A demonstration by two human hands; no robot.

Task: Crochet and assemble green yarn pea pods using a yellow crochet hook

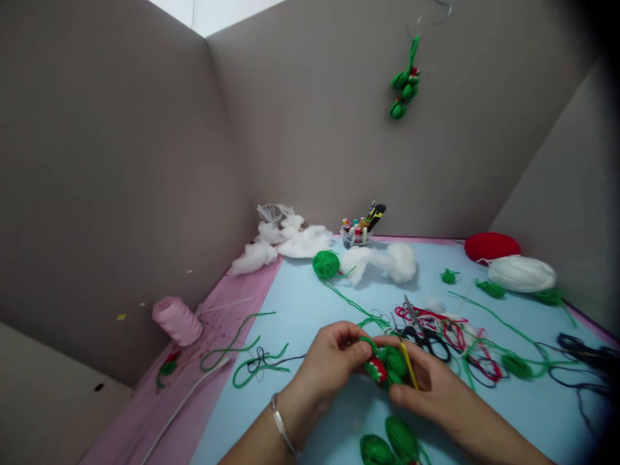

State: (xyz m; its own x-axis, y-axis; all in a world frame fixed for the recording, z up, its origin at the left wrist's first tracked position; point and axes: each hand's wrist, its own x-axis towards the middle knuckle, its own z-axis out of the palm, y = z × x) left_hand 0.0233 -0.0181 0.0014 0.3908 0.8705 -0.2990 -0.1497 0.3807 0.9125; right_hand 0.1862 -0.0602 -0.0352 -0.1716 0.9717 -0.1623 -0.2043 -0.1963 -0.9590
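Between both hands, above the blue table covering, is a small green crocheted piece with a red and white patch. My left hand pinches its left side between thumb and fingers. My right hand is closed around the other side, with a yellow crochet hook lying across its fingers. The hook's tip is hard to make out against the yarn. Just below the hands lie more green crocheted pieces. Black-handled scissors rest beyond my right hand, among tangled red yarn.
White stuffing, a green yarn ball and a cup of pens sit at the back. Red and white yarn skeins lie back right. A pink thread cone stands left. A green ornament hangs above.
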